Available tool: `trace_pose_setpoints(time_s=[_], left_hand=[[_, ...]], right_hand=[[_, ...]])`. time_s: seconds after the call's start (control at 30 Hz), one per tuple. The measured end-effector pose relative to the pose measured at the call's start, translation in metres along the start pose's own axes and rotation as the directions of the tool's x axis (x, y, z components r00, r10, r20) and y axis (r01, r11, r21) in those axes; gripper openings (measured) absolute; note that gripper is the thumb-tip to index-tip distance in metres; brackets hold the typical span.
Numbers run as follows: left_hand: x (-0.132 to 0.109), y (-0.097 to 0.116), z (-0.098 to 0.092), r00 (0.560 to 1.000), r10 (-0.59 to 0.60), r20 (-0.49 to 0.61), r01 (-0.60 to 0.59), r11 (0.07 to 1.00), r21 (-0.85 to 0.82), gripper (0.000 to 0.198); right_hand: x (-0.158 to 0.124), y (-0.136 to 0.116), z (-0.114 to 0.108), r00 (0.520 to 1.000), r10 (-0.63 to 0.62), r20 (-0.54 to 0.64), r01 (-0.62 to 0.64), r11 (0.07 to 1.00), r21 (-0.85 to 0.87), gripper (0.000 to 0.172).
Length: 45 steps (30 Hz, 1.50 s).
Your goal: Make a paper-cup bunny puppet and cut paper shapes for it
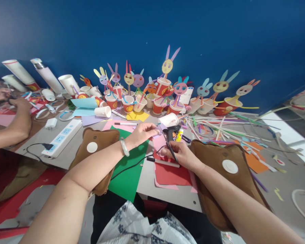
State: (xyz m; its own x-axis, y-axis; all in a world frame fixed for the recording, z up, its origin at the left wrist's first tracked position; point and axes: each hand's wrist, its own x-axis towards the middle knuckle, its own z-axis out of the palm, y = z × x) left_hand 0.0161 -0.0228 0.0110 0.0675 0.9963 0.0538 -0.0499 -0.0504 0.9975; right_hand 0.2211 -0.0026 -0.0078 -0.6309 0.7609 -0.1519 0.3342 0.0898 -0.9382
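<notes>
My left hand point(144, 134) pinches a small piece of light purple paper point(157, 130) over the table, its fingertips together. My right hand point(179, 153) is closed around a slim dark pen-like tool point(170, 149), whose upper end points at the purple paper. Whether the two touch I cannot tell. Just behind the right hand lie a black glue gun point(170, 130) and a yellow glue stick point(179, 135). Below it, a black-and-white marker point(165, 162) rests on red paper point(171, 175). Green paper point(128, 162) lies under the left forearm.
Paper cups with rabbit-faced figures point(167, 66) line the blue wall. Brown pouches point(218, 169) lie under both forearms. A black cord point(132, 166) crosses the green paper. Left are a power strip point(63, 137) and another person's arm point(17, 115); right, coloured sticks point(226, 123) and scraps.
</notes>
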Motion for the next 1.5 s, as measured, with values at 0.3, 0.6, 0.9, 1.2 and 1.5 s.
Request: trace_pose_setpoints(time_s=[0.3, 0.6, 0.9, 1.2, 1.5], left_hand=[[-0.001, 0.002, 0.000, 1.000, 0.006, 0.025, -0.007, 0.999, 0.036, 0.018], [-0.001, 0.002, -0.001, 1.000, 0.004, 0.029, -0.006, 0.998, 0.055, 0.016], [-0.001, -0.002, -0.001, 1.000, -0.008, 0.026, 0.006, 0.998, 0.055, 0.013], [0.001, -0.002, -0.005, 0.996, -0.043, 0.076, 0.041, 0.999, 0.029, 0.020], [0.000, 0.000, -0.005, 0.993, -0.069, 0.097, 0.061, 0.995, 0.077, 0.014]], right_hand=[[0.001, 0.000, 0.001, 1.000, 0.014, -0.003, -0.014, 0.999, 0.039, 0.043], [0.003, 0.005, 0.001, 1.000, -0.005, -0.002, 0.005, 1.000, -0.007, 0.048], [0.004, 0.006, 0.000, 1.000, -0.026, -0.011, 0.026, 1.000, -0.018, 0.050], [0.004, 0.009, -0.002, 0.999, -0.019, -0.034, 0.017, 0.998, -0.053, 0.050], [0.006, 0.013, -0.003, 0.999, -0.014, -0.033, 0.013, 0.998, -0.056, 0.049]])
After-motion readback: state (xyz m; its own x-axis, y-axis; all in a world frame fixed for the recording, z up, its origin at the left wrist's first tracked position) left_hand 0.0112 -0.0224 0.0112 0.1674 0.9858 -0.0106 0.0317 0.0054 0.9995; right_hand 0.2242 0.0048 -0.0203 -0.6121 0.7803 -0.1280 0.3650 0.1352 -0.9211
